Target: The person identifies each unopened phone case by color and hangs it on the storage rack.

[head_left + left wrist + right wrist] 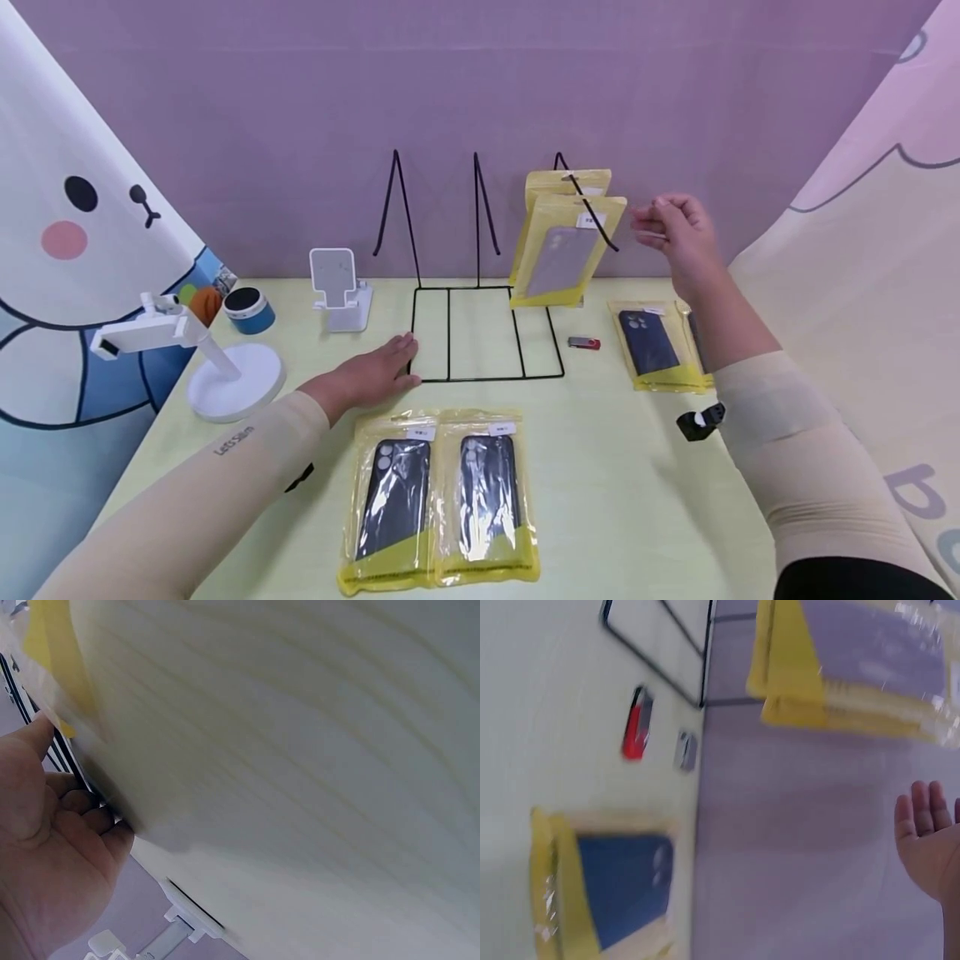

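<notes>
My left hand (372,372) rests at the left rail of a black wire rack (487,380), its thumb by the front corner. The left wrist view shows its fingers (97,817) against the black wire. My right hand (675,229) is raised just right of the rack's right hook, holding nothing. From that hook hang two yellow-edged bags, one behind the other; the front bagged phone case (558,258) is pale purple. In the right wrist view, the fingers (922,810) are apart from the hanging bags (847,697). The rack's other two hooks carry nothing.
Two bagged dark phone cases (393,500) lie side by side in front. More bagged cases (648,346) lie at the right, near a red USB stick (583,342). A white phone stand (341,292), a blue jar (250,311) and a white round-based stand (236,383) stand left.
</notes>
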Motion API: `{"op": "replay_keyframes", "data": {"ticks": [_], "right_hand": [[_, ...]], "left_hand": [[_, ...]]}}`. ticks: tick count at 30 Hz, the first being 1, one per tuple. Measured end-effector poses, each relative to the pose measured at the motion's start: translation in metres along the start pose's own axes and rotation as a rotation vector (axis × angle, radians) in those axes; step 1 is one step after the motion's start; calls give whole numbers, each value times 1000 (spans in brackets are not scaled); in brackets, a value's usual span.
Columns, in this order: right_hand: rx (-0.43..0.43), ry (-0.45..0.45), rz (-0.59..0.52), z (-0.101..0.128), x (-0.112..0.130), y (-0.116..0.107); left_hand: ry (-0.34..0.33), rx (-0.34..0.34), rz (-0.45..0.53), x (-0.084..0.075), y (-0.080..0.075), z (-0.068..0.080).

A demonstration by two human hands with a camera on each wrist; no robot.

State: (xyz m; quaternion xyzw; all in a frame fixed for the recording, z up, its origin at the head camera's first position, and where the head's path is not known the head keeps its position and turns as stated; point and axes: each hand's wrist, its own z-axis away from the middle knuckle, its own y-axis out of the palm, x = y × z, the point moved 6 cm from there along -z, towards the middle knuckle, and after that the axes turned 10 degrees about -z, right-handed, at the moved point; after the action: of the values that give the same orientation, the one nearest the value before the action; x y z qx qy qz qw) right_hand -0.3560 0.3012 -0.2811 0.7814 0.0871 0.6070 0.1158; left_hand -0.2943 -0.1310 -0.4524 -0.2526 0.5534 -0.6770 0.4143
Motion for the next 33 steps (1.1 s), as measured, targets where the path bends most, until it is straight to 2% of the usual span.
{"op": "replay_keyframes", "data": {"ticks": [2, 5, 8, 12, 16, 24, 28, 33], "right_hand": [[-50, 41, 144, -1, -7, -17], [-59, 113, 509, 0, -22, -41], [17, 158, 820, 1, -43, -61], [125, 228, 1046, 2, -72, -81], [160, 330, 1184, 3, -96, -97], [144, 576, 1405, 20, -126, -115], [168, 606, 1449, 26, -129, -121], [186, 565, 1418, 24, -126, -121]], "left_hand": [[-1, 2, 2, 0, 0, 0], [-6, 6, 3, 2, 2, 0], [-9, 6, 5, 2, 2, 1], [-2, -5, 0, 2, 2, 2], [3, -12, -4, 1, 0, 2], [9, -16, 8, -1, 0, -1], [13, -17, 5, -1, 1, -2], [-3, -10, 4, 1, 1, 0]]}}
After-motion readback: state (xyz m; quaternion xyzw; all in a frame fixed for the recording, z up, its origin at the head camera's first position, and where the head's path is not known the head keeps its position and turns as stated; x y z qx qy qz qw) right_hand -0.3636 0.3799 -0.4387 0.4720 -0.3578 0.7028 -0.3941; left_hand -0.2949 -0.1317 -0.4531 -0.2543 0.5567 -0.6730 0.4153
